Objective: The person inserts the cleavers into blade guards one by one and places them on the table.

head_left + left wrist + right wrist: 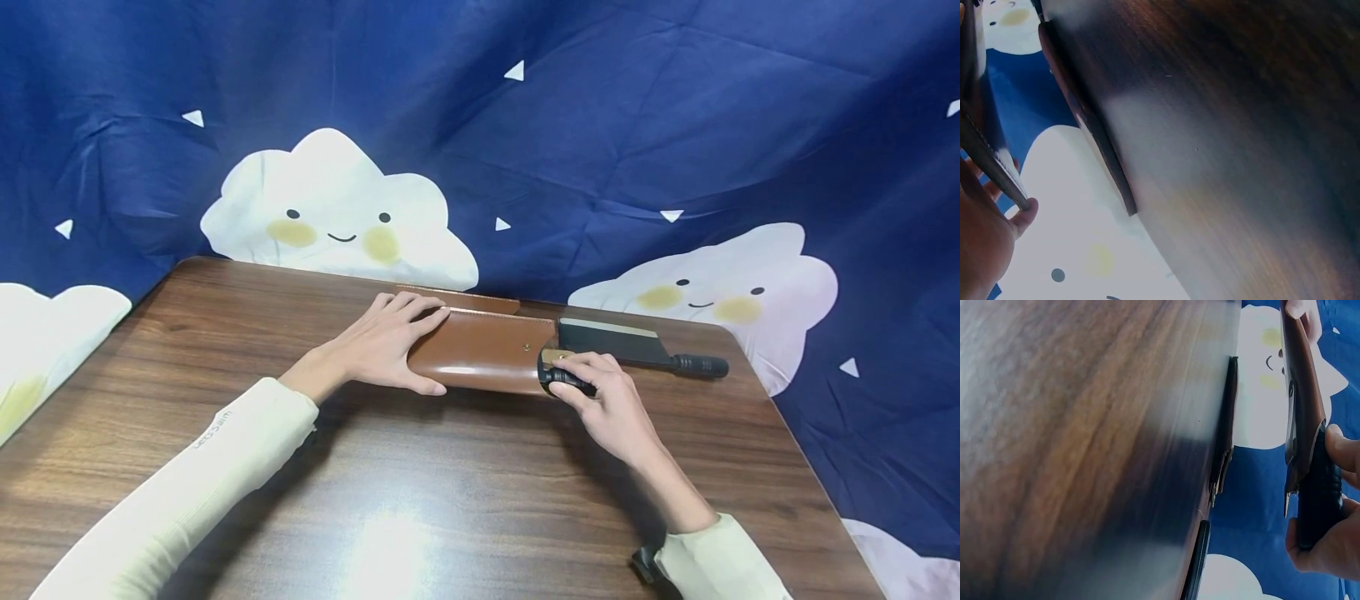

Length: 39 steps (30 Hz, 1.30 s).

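A brown leather sheath [483, 354] is held above the table between both hands. My left hand [382, 343] grips its left end, the thumb along the lower edge and the fingers at the upper edge. At the sheath's right end, my right hand [611, 408] holds a black ribbed handle [1317, 500] between thumb and fingers. That handle sticks out of the sheath's mouth; whatever blade it has is hidden inside. Beside it is a tan flap [553, 357]. Behind the hands, a cleaver with a black blade [611, 340] lies unsheathed, its black handle [701, 365] pointing right.
A second brown leather sheath [483, 302] lies flat along the back edge of the wood-grain table [480, 467]. Close behind that edge hangs a blue curtain [585, 150] with white clouds printed on it.
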Available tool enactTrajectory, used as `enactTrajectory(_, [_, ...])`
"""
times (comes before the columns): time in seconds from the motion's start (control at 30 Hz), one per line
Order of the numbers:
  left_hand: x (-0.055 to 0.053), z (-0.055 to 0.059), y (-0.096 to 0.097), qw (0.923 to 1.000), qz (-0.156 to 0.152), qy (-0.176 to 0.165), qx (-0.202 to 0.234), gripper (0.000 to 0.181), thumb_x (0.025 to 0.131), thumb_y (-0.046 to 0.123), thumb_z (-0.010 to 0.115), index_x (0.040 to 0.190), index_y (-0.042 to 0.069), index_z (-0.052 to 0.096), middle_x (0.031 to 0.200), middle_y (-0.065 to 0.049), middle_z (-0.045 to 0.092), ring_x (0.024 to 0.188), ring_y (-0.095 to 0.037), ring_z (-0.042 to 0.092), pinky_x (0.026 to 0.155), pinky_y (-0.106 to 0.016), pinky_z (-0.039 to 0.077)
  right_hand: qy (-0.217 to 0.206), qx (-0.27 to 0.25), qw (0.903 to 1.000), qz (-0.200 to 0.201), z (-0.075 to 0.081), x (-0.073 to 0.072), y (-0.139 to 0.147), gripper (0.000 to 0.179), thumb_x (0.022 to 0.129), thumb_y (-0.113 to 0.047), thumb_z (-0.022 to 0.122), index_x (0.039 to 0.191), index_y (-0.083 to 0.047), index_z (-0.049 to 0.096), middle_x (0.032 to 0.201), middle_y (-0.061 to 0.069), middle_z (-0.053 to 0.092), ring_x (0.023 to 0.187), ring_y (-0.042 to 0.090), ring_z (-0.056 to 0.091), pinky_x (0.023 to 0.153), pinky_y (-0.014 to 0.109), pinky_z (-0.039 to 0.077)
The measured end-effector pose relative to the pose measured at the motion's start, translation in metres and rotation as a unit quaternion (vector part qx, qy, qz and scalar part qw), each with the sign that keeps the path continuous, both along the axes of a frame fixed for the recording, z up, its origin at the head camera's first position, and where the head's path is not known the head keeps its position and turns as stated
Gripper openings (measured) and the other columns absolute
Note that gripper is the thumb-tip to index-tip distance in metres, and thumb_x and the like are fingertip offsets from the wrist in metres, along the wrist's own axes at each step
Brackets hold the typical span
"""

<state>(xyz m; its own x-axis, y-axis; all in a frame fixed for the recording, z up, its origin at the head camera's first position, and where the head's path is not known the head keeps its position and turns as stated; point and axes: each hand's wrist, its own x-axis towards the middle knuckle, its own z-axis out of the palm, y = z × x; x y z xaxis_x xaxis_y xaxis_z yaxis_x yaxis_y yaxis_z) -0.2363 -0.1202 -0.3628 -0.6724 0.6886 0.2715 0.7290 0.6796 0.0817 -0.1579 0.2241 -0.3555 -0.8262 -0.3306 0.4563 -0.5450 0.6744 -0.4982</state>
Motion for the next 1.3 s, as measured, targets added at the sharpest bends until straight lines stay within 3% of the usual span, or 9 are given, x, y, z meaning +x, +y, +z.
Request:
enactTrajectory(0.97, [-0.0026, -0.0009, 0.0094, 1.0000, -0.001, 0.006, 0.007, 0.113, 0.071, 0.085, 0.061, 0.153, 0.009, 0.045, 0.149, -0.010, 0.045, 0.133, -0.030, 0.039, 0.099, -0.052, 0.028, 0.003, -0.020, 0.9998, -0.003, -0.0043, -0.0027, -0.0033, 0.026, 0.089, -0.009, 0.078, 0.115, -0.006, 0.076, 0.107, 0.002, 0.072, 0.100, 0.017, 0.057, 0.077, 0.026, 0.042])
enactTrajectory(1.3, [0.0001, -0.0072, 0.0058, 0.9991, 0.000, 0.019, -0.037, 0.112, 0.076, 0.087, 0.053, 0.156, 0.010, 0.040, 0.156, -0.012, 0.039, 0.137, -0.034, 0.037, 0.108, -0.052, 0.028, -0.043, -0.030, 0.9984, -0.020, -0.0045, -0.0028, -0.0059, 0.026, 0.090, -0.012, 0.078, 0.115, -0.007, 0.077, 0.107, 0.002, 0.072, 0.102, 0.020, 0.058, 0.083, 0.030, 0.044])
